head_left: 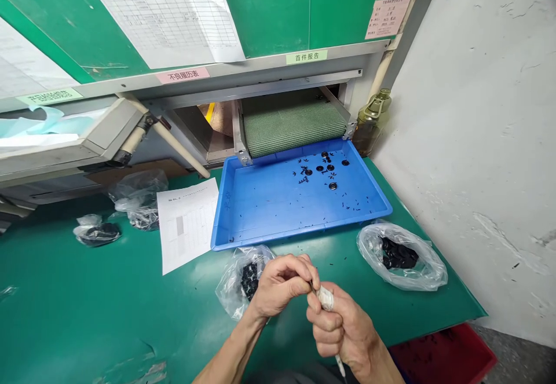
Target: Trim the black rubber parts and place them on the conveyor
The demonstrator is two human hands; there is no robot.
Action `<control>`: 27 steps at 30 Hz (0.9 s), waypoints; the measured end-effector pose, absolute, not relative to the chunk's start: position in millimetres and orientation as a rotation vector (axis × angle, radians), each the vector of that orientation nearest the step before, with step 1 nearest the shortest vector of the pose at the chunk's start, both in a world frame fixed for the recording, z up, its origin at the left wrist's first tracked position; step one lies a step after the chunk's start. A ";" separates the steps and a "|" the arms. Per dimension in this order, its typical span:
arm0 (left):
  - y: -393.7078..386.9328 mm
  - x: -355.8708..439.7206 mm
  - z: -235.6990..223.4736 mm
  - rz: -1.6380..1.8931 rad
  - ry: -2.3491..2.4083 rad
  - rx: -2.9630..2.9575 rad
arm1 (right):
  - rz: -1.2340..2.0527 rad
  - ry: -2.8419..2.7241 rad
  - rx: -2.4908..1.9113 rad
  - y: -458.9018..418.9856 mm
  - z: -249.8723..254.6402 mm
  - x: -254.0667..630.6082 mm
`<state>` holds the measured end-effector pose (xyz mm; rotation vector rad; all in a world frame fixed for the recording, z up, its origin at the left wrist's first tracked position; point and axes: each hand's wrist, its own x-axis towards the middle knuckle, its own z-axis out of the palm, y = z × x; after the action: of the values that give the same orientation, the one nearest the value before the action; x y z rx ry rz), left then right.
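Note:
My left hand [278, 282] is closed in a pinch, its thumb and forefinger on a small dark piece [311, 285], mostly hidden by the fingertips. Pressed up against it, my right hand [341, 326] has its fingers wrapped round a thin white stick-like tool [340, 365], whose lower end pokes out below the fist. White tape [325, 299] covers the right thumb. Behind my left hand lies an open clear bag [228, 288] with black parts. Another open bag [434, 271] of glossy black parts lies to the right.
A blue tray [260, 216] holding black rings and scattered small black bits sits under the green conveyor belt's end [295, 123]. A printed sheet [189, 227] and tied bags [102, 233] lie left. A bottle [373, 117], a white wall and a red bin [447, 355] are right.

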<state>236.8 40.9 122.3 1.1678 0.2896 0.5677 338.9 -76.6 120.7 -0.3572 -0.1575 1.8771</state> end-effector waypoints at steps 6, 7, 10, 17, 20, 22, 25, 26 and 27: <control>44.2 241.3 121.6 0.486 0.290 1.160 | 1.958 -0.077 -0.085 -79.1 108.8 329.4; 44.8 242.9 120.2 0.495 0.289 1.140 | 1.952 -0.073 -0.030 -78.5 106.6 328.5; 48.2 249.2 116.2 0.522 0.288 1.071 | 1.911 -0.036 0.038 -74.2 102.1 332.0; 57.1 262.1 115.7 0.500 0.479 0.967 | 1.856 -0.105 -0.324 -61.5 106.7 358.0; 55.1 262.4 117.5 0.563 0.530 1.001 | 1.680 -0.254 -0.679 -62.7 114.0 359.1; 52.8 261.2 118.0 0.628 0.531 1.059 | 1.499 -0.419 -0.947 -64.8 118.9 358.6; 49.8 258.1 116.8 0.704 0.483 1.168 | 1.256 -0.719 -1.289 -67.4 124.0 359.4; 49.0 256.9 116.1 0.710 0.466 1.202 | 1.174 -0.820 -1.383 -67.9 125.1 359.8; 48.3 255.5 115.4 0.708 0.456 1.237 | 1.083 -0.918 -1.468 -68.4 126.0 360.0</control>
<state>255.5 48.3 115.4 1.2366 0.4562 0.7080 360.0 -68.4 126.0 -1.4680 -0.9176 1.0831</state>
